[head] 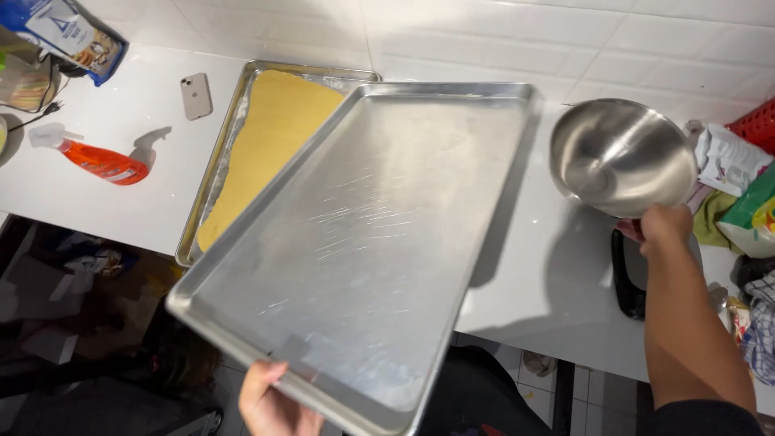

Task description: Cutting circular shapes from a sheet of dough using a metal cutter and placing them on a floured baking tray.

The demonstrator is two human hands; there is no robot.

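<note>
- Head view, overall: a white worktop (145, 202) set against a white tiled wall, seen from above; the person stands at its front edge with both arms reaching in.
- Left hand (270, 400): closed on the near rim of a large empty baking tray (363, 242), with the thumb on top of the rim. The tray is held off the worktop, tilted, its far end over a second tray.
- Second tray (211, 173): lies flat on the worktop and carries a yellow sheet of dough (270, 141); the empty tray hides its right part.
- Right hand (663, 226): gripping the near rim of an empty steel bowl (617, 153), which is tipped so that its inside faces the camera; how the fingers wrap it cannot be told.
- Handling note, as a judgement: the big tray hangs from one edge only, so a firm pinch and a level wrist would keep its far corner from dipping into the dough; the bowl wants equal care, since its smooth rim could slip.
- Surroundings: an orange spray bottle (101, 160) and a phone (195, 95) lie on the worktop left of the trays; a blue bag (77, 36) sits in the far left corner; cloths and packets crowd the right edge.
</note>
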